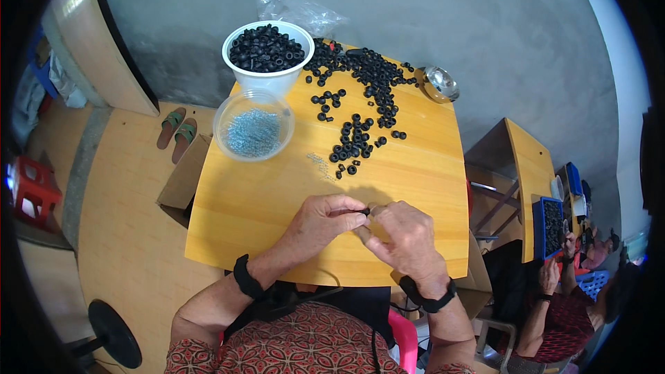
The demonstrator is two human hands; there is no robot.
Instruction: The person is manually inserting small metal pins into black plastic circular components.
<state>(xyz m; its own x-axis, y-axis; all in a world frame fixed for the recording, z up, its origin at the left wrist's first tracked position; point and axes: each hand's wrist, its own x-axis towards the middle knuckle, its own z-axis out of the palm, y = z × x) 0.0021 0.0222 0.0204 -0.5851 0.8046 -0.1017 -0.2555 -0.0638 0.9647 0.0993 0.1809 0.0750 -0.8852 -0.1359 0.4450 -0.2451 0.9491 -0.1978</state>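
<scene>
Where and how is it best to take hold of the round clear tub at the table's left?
I would grip the clear tub by opposite sides of its round rim, coming from the left and right, since the white tub stands close behind its far side. Keep it level: it looks open, with many small silvery pieces loose inside.

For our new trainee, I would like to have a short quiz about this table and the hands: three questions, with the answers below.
1. Choose. Compared with the white bucket, the clear tub stands: a) nearer the person; b) farther from the person; c) on the floor.
2. True or false? The metal bowl is to the right of the loose black parts.
3. Complete. The left hand pinches a tiny piece whose colour is ____.

Key: 1. a; 2. true; 3. black.
</scene>
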